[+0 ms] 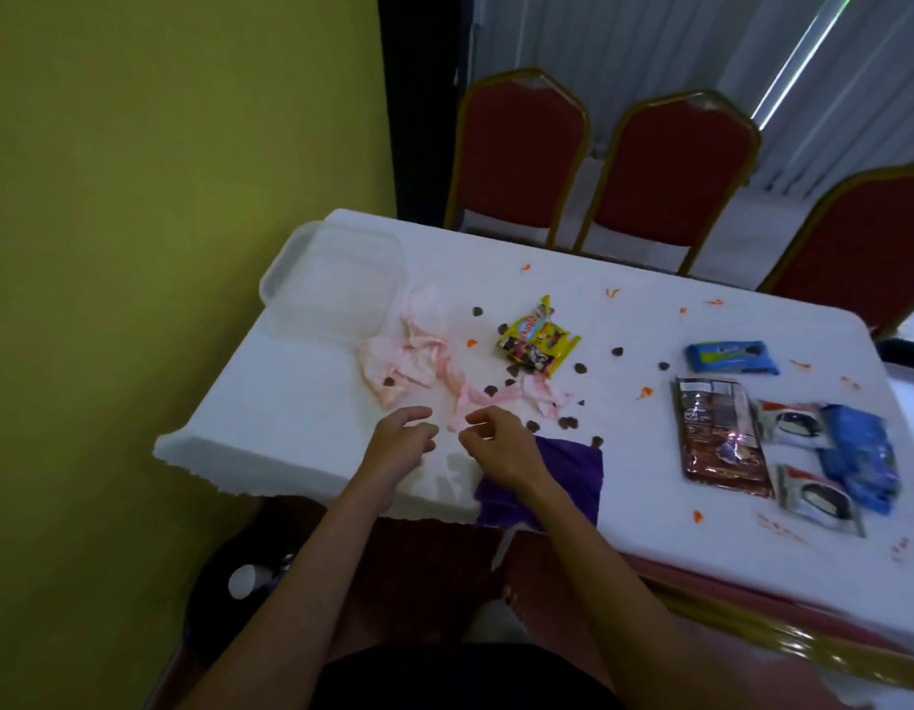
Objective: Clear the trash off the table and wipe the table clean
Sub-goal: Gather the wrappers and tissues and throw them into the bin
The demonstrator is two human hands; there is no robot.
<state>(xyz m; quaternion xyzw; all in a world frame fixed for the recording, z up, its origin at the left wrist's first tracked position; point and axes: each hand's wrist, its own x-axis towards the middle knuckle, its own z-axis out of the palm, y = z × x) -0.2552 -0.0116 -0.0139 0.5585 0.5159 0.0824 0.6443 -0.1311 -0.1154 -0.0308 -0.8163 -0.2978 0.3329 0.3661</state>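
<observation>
The white-covered table (301,402) is littered with pink crumpled tissues (419,351), a torn yellow snack wrapper (539,338), several small dark chocolate pieces (580,368) and orange scraps (644,393). A purple cloth (562,484) lies at the near edge. My left hand (401,443) and my right hand (496,445) hover side by side over the near edge, fingers loosely curled, holding nothing. The right wrist lies over the cloth. Both hands are just short of the nearest pink tissue strip (475,399).
A clear plastic container (337,279) stands at the table's far left corner. Blue (731,357), brown (718,438) and white snack packs (813,497) lie at right. Three red chairs (521,151) stand behind. A black bin (224,597) with a white cup (247,581) sits below left.
</observation>
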